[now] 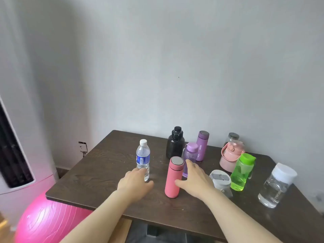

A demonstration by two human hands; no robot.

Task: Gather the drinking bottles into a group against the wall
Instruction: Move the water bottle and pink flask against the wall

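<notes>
SURFACE: dark wood-grain bench (98, 174), far edge to the wall | UPRIGHT ON IT: clear water bottle (143, 159); pink flask (173, 178); black bottle (175, 142); purple flask (201, 146); lilac bottle (190, 153); pink jug (229, 157); green bottle (242, 172); white-lidded cup (221, 181); clear white-capped bottle (277, 185); grey-lidded jar (232, 137)

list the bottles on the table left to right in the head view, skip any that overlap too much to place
clear water bottle → pink flask → purple flask → white-lidded tumbler → green bottle → clear white-capped bottle
</notes>
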